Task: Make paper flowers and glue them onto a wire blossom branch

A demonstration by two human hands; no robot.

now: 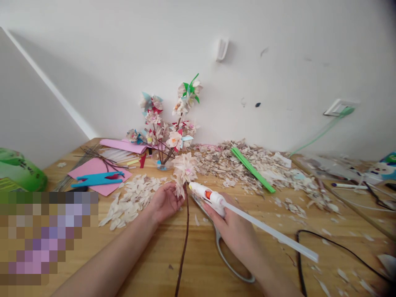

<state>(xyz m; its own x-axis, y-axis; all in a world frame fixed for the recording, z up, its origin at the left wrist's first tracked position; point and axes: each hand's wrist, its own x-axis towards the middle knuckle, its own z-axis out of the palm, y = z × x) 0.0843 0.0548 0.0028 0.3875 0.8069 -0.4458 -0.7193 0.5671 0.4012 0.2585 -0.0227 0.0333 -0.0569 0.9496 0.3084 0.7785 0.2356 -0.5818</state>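
My right hand (229,218) is closed around a white hot glue gun (204,194), with a long translucent glue stick (275,233) sticking out of its back. The gun's nozzle points at a handmade flower (185,167) of pale dried petals on a thin brown twig (186,235). At the flower's lower left, my left hand (167,202) has its fingers curled in and pinches its lower petals. Grey-handled scissors (219,243) lie on the table, partly hidden under my right hand.
Similar flowers (175,138) stand in a small clear holder by the wall. Loose petals (136,196) lie left, with a larger heap (216,165) behind. Green strips (253,170), pink paper (105,187), blue cut paper (97,179) and a black cable (298,260) lie around.
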